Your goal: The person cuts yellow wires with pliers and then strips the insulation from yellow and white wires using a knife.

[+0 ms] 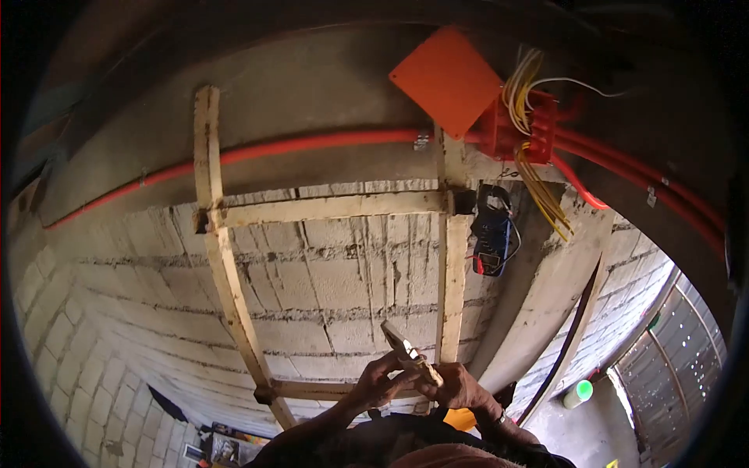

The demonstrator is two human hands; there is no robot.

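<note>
My left hand point(382, 382) and my right hand point(459, 387) are close together at the bottom middle, in front of a wooden rung. Between them a flat, grey hand tool point(400, 340) points up and to the left; its exact kind is hard to make out. Its lower end runs into my right hand, whose fingers are curled round it. The fingers of my left hand are pinched together beside the tool, and what they hold is hidden. A small pale yellowish piece point(434, 376) shows between the two hands.
A pale wooden ladder point(335, 207) leans before the block wall. Above it, a red junction box point(538, 129) holds yellow and white wires point(542, 195), beside an orange cover plate point(447, 82). Red conduit point(312, 143) runs both ways. A blue meter point(490, 238) hangs below the box.
</note>
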